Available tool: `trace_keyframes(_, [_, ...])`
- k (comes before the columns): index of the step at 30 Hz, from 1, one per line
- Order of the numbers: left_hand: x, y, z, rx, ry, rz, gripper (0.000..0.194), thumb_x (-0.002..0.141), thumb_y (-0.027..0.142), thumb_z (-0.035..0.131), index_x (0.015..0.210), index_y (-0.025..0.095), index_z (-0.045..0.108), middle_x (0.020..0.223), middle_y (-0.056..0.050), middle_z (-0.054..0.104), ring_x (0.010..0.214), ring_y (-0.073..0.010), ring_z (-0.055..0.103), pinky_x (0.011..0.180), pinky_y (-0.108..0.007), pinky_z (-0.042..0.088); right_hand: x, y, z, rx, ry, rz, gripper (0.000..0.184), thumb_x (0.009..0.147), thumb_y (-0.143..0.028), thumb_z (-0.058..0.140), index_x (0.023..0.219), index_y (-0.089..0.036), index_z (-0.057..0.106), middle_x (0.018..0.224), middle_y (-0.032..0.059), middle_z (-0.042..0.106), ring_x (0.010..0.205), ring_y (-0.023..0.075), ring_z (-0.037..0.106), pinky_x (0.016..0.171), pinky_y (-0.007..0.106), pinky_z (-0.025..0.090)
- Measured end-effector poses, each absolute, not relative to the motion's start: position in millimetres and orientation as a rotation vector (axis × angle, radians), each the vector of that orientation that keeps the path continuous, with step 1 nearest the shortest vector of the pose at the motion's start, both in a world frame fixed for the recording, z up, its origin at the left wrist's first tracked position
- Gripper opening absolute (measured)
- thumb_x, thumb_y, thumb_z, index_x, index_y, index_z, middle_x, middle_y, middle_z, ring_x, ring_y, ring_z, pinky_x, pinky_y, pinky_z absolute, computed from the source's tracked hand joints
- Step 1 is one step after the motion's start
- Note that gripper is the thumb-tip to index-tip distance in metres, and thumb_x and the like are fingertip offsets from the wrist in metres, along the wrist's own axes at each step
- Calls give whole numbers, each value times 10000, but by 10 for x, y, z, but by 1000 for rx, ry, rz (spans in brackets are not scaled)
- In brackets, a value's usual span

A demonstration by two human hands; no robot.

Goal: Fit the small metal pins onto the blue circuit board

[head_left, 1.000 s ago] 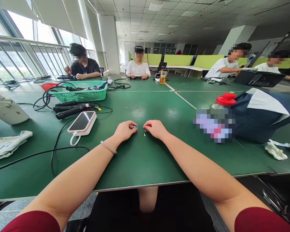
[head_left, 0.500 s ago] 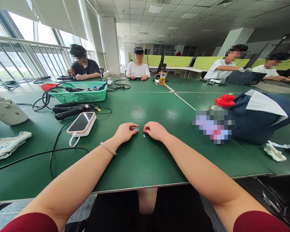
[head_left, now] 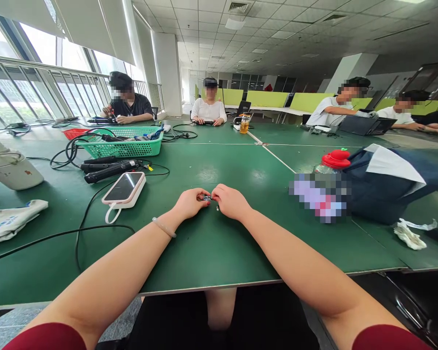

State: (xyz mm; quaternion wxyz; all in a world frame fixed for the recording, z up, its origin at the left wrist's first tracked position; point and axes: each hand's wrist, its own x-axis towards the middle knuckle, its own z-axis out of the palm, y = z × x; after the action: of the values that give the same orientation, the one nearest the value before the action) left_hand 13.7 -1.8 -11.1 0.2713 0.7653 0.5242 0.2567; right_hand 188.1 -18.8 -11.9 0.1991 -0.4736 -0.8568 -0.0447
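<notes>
Between thumb and fingers, my left hand (head_left: 190, 202) pinches a small circuit board (head_left: 207, 198), dark blue with light specks. The fingers of my right hand (head_left: 230, 200) are pinched together at the board's right end. Whatever those fingertips hold, if anything, is too small to make out. Just below them on the green table (head_left: 211, 253) lies a tiny whitish piece (head_left: 217, 208). A pale bracelet (head_left: 163, 227) circles my left wrist.
A phone (head_left: 124, 187) on a white power bank lies left of my hands, near black cables (head_left: 81, 233). Behind stands a green basket (head_left: 131, 148). To the right are a red-lidded bottle (head_left: 336, 159) and a dark blue bag (head_left: 375, 194). Several people sit around the table.
My right hand has moved left, so its fingertips now meet the circuit board in my left hand. The camera view has tilted up slightly.
</notes>
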Motion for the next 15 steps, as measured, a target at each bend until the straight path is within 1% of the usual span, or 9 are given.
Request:
trace_keyframes(2, [145,-23,-112,2051,1381,702,274,662,296,639,922,210,644,780,2,669,723,-151,612,719,-256,473,1854,-202,-113,-1299,-2402,-157,149,872,-147,416,842,-182,558,895,35,549,715,126,510,614,228,343])
trace_keyframes(7, [169,-28,-122,1972,1242,729,237,650,249,635,881,200,629,758,13,664,725,-144,616,736,-255,478,1829,-212,-114,-1289,-2456,-210,142,873,-150,431,875,-183,569,903,46,546,758,136,523,619,226,344])
trace_keyframes(11, [168,-26,-125,1997,1230,711,237,643,274,642,867,199,634,736,20,652,706,-142,606,728,-258,476,1831,-220,-90,-1280,-2471,-240,175,888,-174,422,880,-186,596,895,45,563,790,140,528,634,229,352])
trace_keyframes(15, [142,-24,-117,2023,1334,715,258,650,273,641,899,206,642,770,6,660,719,-147,606,722,-258,471,1885,-207,-46,-1315,-2404,-69,186,886,-211,454,879,-212,640,910,25,589,795,128,540,654,225,363])
